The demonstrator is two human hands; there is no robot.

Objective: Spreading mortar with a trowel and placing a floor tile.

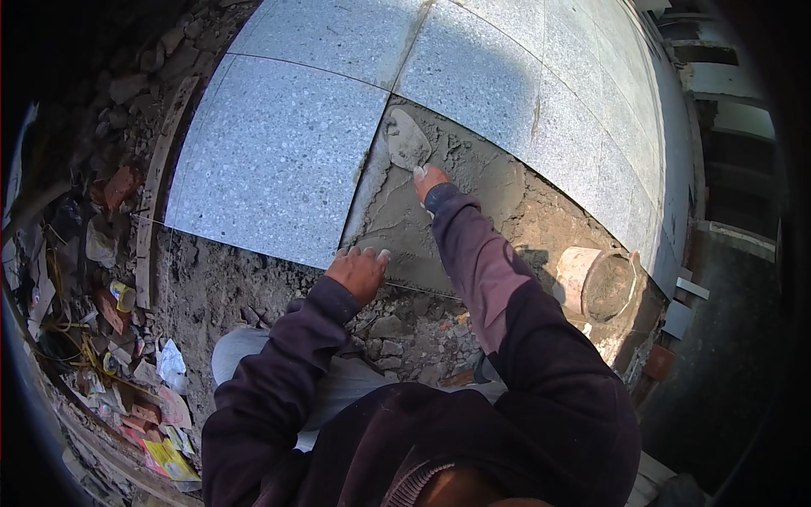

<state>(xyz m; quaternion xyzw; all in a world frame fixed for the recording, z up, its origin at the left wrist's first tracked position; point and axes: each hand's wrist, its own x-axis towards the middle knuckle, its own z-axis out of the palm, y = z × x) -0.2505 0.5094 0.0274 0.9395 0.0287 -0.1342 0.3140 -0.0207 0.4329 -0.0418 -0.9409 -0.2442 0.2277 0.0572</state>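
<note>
The floor tiles are pale blue-grey, speckled with lighter and darker flecks and lined by thin dark joints. Beside their inner corner, the mortar is mid-grey, while the bed along the right edge shows sunlit tan. The trowel is smeared a lighter grey. The sleeves are dark purple, mauve where sun falls. The bucket looks dirty cream, perhaps pinkish; glare makes it uncertain. Toward the ground's left edge, a brick is orange-red, a wrapper yellow.
</note>
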